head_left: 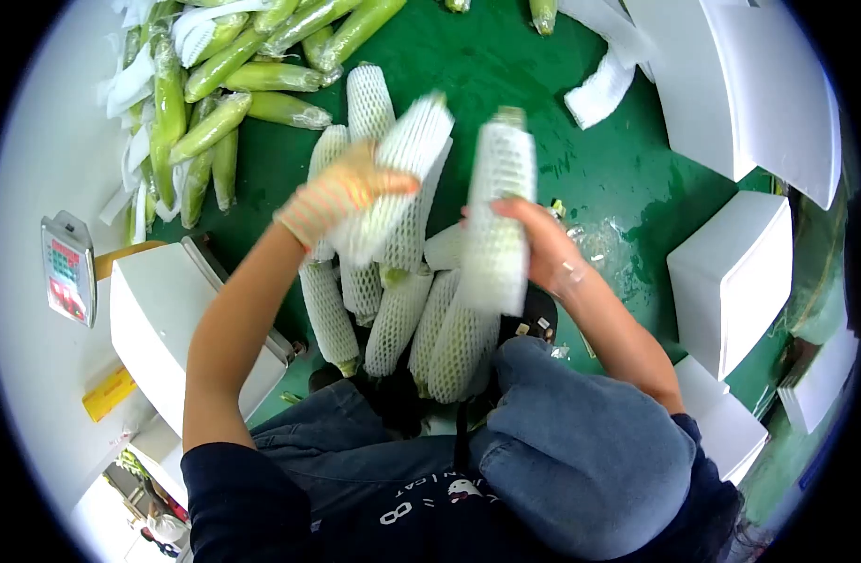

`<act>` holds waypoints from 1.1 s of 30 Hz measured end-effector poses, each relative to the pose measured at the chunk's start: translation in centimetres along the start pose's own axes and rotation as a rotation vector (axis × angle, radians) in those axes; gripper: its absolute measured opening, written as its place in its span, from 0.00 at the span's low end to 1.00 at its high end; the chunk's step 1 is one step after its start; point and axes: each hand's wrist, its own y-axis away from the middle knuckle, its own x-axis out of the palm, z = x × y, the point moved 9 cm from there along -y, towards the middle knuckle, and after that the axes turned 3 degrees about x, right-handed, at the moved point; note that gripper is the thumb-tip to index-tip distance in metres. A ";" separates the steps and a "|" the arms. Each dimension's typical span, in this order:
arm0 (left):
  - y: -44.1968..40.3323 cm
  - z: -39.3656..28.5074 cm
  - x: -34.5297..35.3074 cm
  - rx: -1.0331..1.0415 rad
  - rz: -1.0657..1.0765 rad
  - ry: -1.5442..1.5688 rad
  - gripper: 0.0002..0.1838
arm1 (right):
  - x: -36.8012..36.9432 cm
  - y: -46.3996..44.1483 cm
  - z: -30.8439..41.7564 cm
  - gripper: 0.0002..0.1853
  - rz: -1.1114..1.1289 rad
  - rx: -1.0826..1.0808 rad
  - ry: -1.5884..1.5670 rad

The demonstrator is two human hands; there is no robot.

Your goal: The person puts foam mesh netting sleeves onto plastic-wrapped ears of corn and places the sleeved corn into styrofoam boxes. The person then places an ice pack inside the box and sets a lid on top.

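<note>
My left hand, in a pale glove with orange stripes, is closed around a long vegetable in a white foam net sleeve, held tilted and slightly blurred. My right hand grips another foam-netted vegetable nearly upright, its pale stub end pointing away from me. Beneath and between the hands lies a pile of more foam-netted vegetables, some partly covered by what I hold. At the upper left, long green vegetables wrapped in clear film are heaped together.
White foam sleeves lie at the upper right of the green floor. White boxes line the right side. Another white box and a scale stand at the left, near a yellow box.
</note>
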 end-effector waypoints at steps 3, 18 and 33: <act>1.7 6.7 0.2 -0.095 -0.398 -0.306 0.43 | 2.7 -6.9 -2.8 0.21 0.058 0.087 0.000; 39.5 -0.8 -16.0 0.482 -0.620 -0.289 0.19 | 35.7 4.6 -2.3 0.21 0.651 -0.026 0.466; 48.1 27.4 -26.0 0.167 -1.413 0.231 0.24 | 57.1 -1.1 -21.3 0.35 0.332 -2.007 1.706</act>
